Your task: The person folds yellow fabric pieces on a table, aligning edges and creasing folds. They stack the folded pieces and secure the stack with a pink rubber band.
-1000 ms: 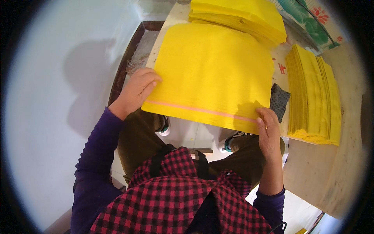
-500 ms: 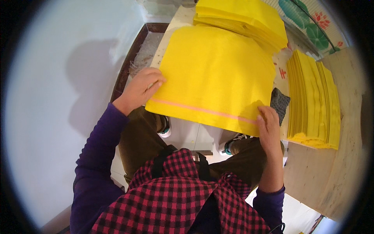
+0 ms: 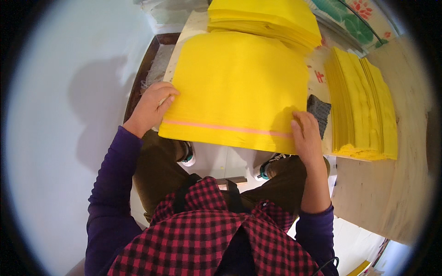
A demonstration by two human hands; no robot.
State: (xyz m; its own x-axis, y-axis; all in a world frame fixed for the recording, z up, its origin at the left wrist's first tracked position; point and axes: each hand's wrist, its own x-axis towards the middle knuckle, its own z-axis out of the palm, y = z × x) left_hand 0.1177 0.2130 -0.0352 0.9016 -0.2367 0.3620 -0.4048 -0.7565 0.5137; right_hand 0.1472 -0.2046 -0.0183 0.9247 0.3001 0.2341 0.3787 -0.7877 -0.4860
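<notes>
A yellow felt-like cloth sheet [image 3: 239, 83] lies before me, its near edge overhanging the board towards my lap. A pink line [image 3: 225, 127] crosses it just above that edge. My left hand [image 3: 154, 103] is closed on the sheet's left side, thumb and fingers together at the border. At the near right corner, my right hand [image 3: 307, 135] grips the edge, thumb lying on the cloth. Some fingertips of both hands are hidden. Behind the sheet rises a thick stack of folded yellow cloth [image 3: 262, 18].
Right of the sheet, a dark grey knitted cloth [image 3: 318, 112] lies near a second yellow stack [image 3: 361, 106]. A wooden board [image 3: 368, 198] extends on the right. A pale wall [image 3: 55, 152] stands at left, beside a dark-framed bin [image 3: 159, 60] with clear plastic inside.
The whole view has shifted, so the sheet and stacks appear farther left and slightly higher. Both hands keep their places on the sheet's edges.
</notes>
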